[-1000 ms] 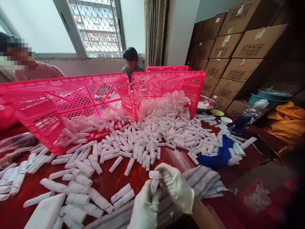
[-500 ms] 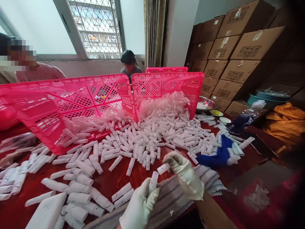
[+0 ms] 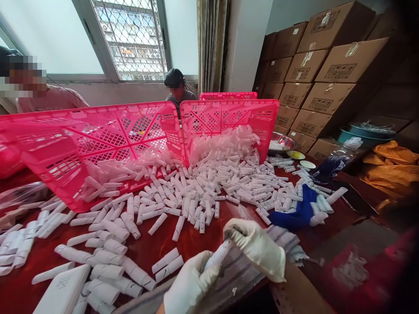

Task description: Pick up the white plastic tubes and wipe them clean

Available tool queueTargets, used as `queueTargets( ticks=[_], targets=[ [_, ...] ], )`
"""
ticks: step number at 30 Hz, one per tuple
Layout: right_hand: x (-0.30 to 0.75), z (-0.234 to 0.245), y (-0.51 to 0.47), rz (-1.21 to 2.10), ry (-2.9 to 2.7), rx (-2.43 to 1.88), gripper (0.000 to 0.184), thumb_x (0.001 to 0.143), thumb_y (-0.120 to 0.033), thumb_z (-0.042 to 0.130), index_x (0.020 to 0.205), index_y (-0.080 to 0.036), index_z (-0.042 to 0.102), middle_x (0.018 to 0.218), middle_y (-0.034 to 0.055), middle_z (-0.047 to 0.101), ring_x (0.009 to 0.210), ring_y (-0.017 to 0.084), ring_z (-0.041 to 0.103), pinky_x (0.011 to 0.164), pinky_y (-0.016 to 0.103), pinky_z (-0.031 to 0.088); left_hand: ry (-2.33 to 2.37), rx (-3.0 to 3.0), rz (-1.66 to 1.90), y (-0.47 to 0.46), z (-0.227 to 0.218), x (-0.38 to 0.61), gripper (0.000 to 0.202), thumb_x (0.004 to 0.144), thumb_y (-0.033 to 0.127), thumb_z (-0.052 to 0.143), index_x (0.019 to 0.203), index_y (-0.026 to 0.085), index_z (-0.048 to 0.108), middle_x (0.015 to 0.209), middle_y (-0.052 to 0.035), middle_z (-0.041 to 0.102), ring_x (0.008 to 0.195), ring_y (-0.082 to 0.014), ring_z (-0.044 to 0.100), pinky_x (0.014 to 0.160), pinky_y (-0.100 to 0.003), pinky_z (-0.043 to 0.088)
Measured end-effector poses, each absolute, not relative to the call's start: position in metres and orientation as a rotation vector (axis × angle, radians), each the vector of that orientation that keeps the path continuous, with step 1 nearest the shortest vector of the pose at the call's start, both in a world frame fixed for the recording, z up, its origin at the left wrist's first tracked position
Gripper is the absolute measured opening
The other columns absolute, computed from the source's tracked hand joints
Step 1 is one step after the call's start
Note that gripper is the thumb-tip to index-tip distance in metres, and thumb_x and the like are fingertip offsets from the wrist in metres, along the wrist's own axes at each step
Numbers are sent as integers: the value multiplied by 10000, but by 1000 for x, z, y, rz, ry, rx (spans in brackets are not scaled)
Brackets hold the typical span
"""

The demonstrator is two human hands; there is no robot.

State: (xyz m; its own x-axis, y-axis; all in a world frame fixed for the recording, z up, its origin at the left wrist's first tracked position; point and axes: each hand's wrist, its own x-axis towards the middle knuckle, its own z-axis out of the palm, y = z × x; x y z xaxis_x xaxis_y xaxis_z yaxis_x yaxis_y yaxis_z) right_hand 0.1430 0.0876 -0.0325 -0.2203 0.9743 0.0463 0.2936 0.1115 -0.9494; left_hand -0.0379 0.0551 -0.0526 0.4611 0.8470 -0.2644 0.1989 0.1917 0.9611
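Note:
My left hand (image 3: 193, 281), in a whitish glove, is closed round a white tube (image 3: 218, 255) that tilts up to the right. At the tube's upper end the gloved fingers of my right hand (image 3: 257, 248) are pinched, covering that end. Whether the shorter tube is inside the other one I cannot tell. Beneath both hands lies a grey striped towel (image 3: 240, 272). Two white tubes with dark line marks (image 3: 169, 269) rest just left of my left hand. A large heap of similar white tubes (image 3: 229, 174) spreads beyond my hands.
Pink plastic baskets (image 3: 131, 126) lie tipped over behind the heap. A white power bank (image 3: 62, 290) is at front left, a blue cloth (image 3: 294, 213) at right. A bottle (image 3: 337, 159), a metal bowl (image 3: 282, 141) and stacked cartons (image 3: 310, 96) stand farther right. Two people sit beyond the baskets.
My two hands have come together. The short tube in my right fingers has met the upper end of the tube in my left hand, which has tilted rightward.

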Motion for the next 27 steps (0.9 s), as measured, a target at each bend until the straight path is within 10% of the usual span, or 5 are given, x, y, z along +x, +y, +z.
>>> queueTargets(
  ticks=[5, 9, 16, 21, 27],
  targets=[
    [129, -28, 76, 1239, -1637, -1271, 382, 883, -492, 482, 804, -170, 673, 672, -2, 615, 641, 142, 562, 596, 255, 448, 1130, 1300, 722, 51, -53, -25, 458, 723, 622, 573, 763, 167, 534, 698, 22, 454, 660, -130, 391, 620, -228, 336],
    [129, -33, 68, 1329, -1406, -1189, 460, 866, -553, 462, 1094, -187, 623, 732, 22, 602, 652, 154, 543, 587, 258, 436, 1081, 1129, 754, 50, -52, -20, 512, 705, 663, 558, 803, 160, 558, 679, 24, 459, 644, -130, 401, 614, -230, 352],
    [132, -45, 73, 1352, -1193, -1104, 319, 719, -492, 698, 821, -198, 625, 770, 1, 585, 751, 154, 536, 720, 260, 438, 965, 972, 754, 48, -43, -25, 477, 677, 619, 641, 740, 169, 493, 618, 69, 365, 535, -66, 280, 499, -201, 243],
    [138, -36, 76, 1429, -1382, -840, 253, 756, -443, 678, 737, -199, 613, 732, -7, 510, 675, 144, 464, 643, 274, 397, 443, 479, 537, 45, -51, -33, 412, 759, 573, 599, 728, 180, 480, 417, 149, 163, 340, -5, 12, 354, -170, 37],
    [146, -42, 65, 1422, -1368, -749, 204, 843, -457, 558, 790, -268, 610, 891, 21, 565, 832, 198, 519, 767, 322, 409, 361, 372, 469, 50, -69, -29, 427, 753, 565, 618, 764, 139, 585, 400, 135, 223, 311, 4, 38, 336, -151, 56]
  ],
)
